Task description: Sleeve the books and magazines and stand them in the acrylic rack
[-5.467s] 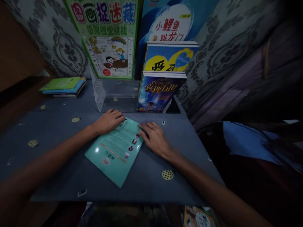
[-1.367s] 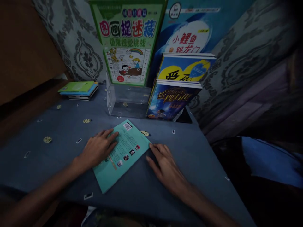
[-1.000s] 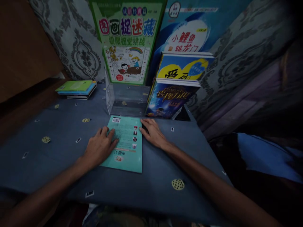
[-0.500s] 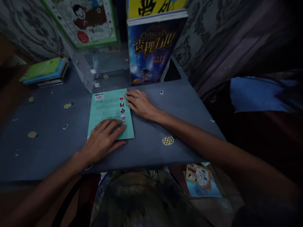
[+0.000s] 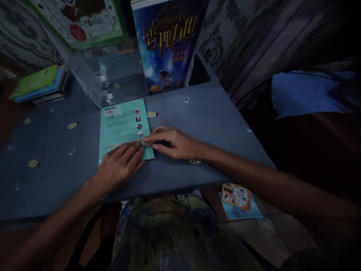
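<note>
A turquoise book lies flat on the table, back cover up, its barcode at the far left corner. Across the book's near edge my left hand rests flat with fingers stretched out. My right hand is at the book's near right part, index finger reaching onto the cover beside the left fingertips and thumb apart from it. Its other fingers are partly hidden. Neither hand lifts the book.
Behind the book stand a clear acrylic holder and a dark blue upright book. A green-framed picture book leans at the back. Several books lie in a stack at the left. Another book lies below the table's front edge.
My right hand has moved from the book's far right edge toward me, beside my left fingertips. My left hand stays on the near edge. The view has shifted slightly.
</note>
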Motion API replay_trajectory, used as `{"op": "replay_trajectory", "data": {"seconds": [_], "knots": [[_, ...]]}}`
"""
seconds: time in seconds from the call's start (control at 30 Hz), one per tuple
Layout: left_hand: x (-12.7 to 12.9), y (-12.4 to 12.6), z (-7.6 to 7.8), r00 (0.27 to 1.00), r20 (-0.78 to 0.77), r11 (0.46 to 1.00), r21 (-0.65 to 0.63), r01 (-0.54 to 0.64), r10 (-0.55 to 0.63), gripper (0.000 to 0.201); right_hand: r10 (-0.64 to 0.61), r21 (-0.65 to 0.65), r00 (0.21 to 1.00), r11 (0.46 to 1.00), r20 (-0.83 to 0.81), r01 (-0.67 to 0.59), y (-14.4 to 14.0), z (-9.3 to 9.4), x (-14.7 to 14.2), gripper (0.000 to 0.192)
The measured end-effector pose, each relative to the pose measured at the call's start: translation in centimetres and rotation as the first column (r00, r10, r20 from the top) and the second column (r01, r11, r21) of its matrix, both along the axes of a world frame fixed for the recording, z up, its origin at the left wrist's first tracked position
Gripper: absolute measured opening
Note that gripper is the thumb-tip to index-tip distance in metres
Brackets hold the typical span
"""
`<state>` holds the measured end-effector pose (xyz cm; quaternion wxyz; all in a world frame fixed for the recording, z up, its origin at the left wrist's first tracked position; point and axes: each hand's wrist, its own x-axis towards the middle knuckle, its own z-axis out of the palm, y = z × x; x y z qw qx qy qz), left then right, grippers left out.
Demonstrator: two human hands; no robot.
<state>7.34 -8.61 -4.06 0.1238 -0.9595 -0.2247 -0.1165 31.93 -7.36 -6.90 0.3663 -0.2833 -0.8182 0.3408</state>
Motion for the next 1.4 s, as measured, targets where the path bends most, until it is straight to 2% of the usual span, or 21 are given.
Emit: {"op": "replay_trajectory", "data": {"seconds": [0.2, 0.5, 0.67, 0.87, 1.07, 1.2, 1.4], "knots": [[0.3, 0.0, 0.5, 0.999, -0.016, 0.994, 0.105, 0.040, -0.039, 0.022, 0.036, -0.059, 0.996, 0.997, -0.076, -0.041, 0.3, 0.0, 0.0, 0.028], [0.1, 0.2, 0.7, 0.998, 0.016, 0.998, 0.016, 0.054, -0.054, 0.024, 0.044, -0.084, 0.994, 0.995, -0.102, -0.052, 0.4, -0.3, 0.1, 0.023], [0.2, 0.1, 0.8, 0.999, 0.007, 0.999, 0.023, 0.048, -0.048, 0.024, 0.051, -0.088, 0.993, 0.994, -0.104, -0.060, 0.5, -0.3, 0.2, 0.021], [0.1, 0.1, 0.7, 1.000, 0.002, 0.999, -0.041, 0.000, 0.000, 0.028, 0.073, -0.054, 0.988, 0.995, -0.133, -0.081, 0.6, -0.4, 0.1, 0.021], [0.0, 0.2, 0.7, 1.000, 0.009, 0.999, -0.036, 0.010, -0.010, 0.027, 0.096, 0.002, 0.988, 0.995, -0.118, -0.097, 0.7, -0.6, 0.1, 0.022], [-0.1, 0.0, 0.6, 1.000, 0.021, 0.996, -0.092, -0.014, 0.015, 0.029, 0.110, 0.058, 0.993, 0.992, -0.045, -0.108, 0.4, -0.6, 0.3, 0.022], [-0.1, -0.3, 0.1, 0.999, 0.029, 0.996, -0.091, -0.021, 0.024, 0.028, 0.075, 0.184, 0.995, 0.979, 0.069, -0.087, -1.0, -0.8, 0.8, 0.024]]}}
